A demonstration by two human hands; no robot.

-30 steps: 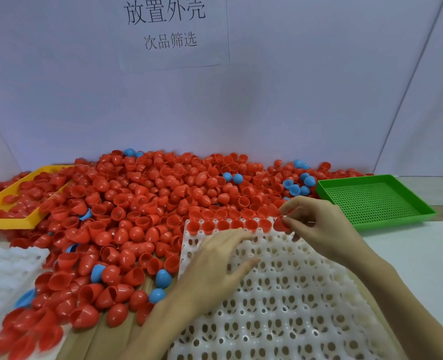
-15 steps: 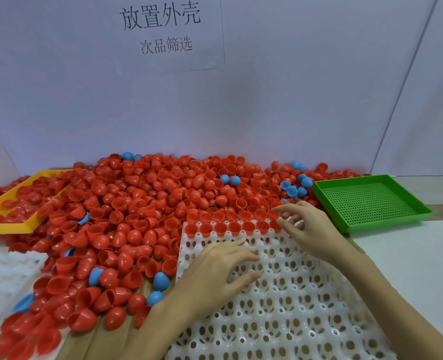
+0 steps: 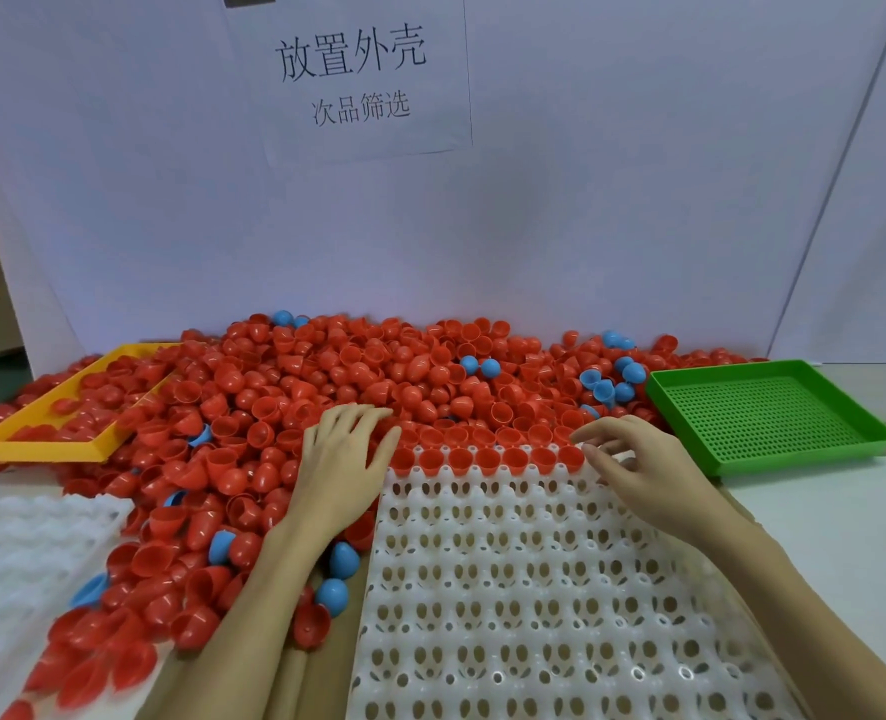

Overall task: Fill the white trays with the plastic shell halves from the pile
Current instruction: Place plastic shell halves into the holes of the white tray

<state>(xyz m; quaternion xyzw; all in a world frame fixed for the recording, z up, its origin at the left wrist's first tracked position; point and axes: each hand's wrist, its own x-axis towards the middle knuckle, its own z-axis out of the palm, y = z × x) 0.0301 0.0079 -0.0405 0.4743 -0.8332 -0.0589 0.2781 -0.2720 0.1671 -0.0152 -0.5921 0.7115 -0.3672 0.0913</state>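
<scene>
Left hand (image 3: 345, 459) flat on shell pile (image 3: 285, 402), fingertips buried; right hand (image 3: 643, 467) loosely curled, empty, over white tray (image 3: 534, 589); near edge cropped.

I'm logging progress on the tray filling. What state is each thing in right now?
White tray: far row filled with red shells, the rest empty.
Second white tray: empty.
Pile: large, mostly red, a few blue.
Yellow tray: holds red shells.
Green tray: empty.
Left hand: open, on the pile.
Right hand: fingers loosely curled, holding nothing.
</scene>
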